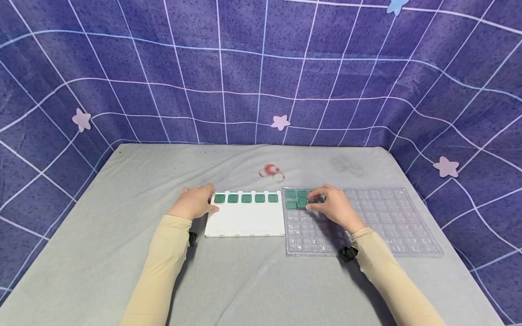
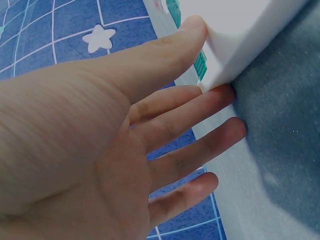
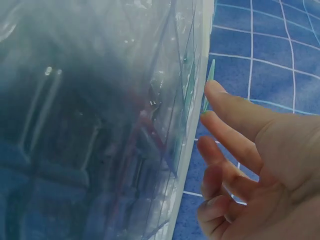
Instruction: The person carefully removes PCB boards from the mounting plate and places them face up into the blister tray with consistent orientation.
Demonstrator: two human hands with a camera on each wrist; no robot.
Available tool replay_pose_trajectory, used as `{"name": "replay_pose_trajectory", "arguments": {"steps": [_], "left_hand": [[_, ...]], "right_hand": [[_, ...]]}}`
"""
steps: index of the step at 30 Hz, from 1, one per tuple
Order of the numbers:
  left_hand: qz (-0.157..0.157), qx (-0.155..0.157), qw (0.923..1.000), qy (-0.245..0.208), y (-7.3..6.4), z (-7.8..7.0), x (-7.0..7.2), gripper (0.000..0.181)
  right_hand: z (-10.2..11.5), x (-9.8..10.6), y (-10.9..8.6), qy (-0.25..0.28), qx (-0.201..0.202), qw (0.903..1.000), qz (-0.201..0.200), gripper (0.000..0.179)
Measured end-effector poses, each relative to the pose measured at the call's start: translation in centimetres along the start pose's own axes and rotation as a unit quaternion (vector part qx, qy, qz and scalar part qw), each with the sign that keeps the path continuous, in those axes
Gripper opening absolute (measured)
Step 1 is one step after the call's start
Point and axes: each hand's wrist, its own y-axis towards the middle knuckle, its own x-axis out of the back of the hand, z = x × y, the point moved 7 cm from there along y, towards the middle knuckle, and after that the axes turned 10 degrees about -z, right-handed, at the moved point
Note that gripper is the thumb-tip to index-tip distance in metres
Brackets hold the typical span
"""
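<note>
A white tray (image 1: 244,219) lies on the grey cloth, with several small green circuit boards (image 1: 246,198) in a row along its far edge. My left hand (image 1: 193,202) grips the tray's left end, thumb on top and fingers against the side; the lower fingers spread loosely in the left wrist view. To the right lies a clear plastic blister tray (image 1: 383,222), with several green boards (image 1: 291,194) in its far left pockets. Above those pockets, my right hand (image 1: 332,206) pinches one green board (image 1: 302,202) between thumb and fingertips. Seen edge-on in the right wrist view, that board (image 3: 210,72) looks thin.
Red marks (image 1: 271,171) stain the cloth behind the trays. A purple curtain (image 1: 240,72) with a grid pattern and stars encloses the back and sides of the table. The two trays lie side by side, almost touching.
</note>
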Motion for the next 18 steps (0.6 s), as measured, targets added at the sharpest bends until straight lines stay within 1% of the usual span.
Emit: {"name": "replay_pose_trajectory", "arguments": {"steps": [6, 13, 18], "left_hand": [[0.0, 0.002, 1.0, -0.002, 0.02, -0.06, -0.03, 0.053], [0.003, 0.001, 1.0, 0.0, -0.05, -0.15, -0.04, 0.053], [0.004, 0.002, 1.0, 0.0, -0.03, -0.15, -0.04, 0.053]], "right_hand": [[-0.39, 0.0, 0.04, -0.003, -0.007, 1.0, 0.002, 0.03], [-0.65, -0.17, -0.03, -0.002, -0.016, 0.9998, 0.013, 0.032], [-0.68, -0.33, 0.1, -0.005, -0.011, 0.9997, 0.019, 0.031]]}}
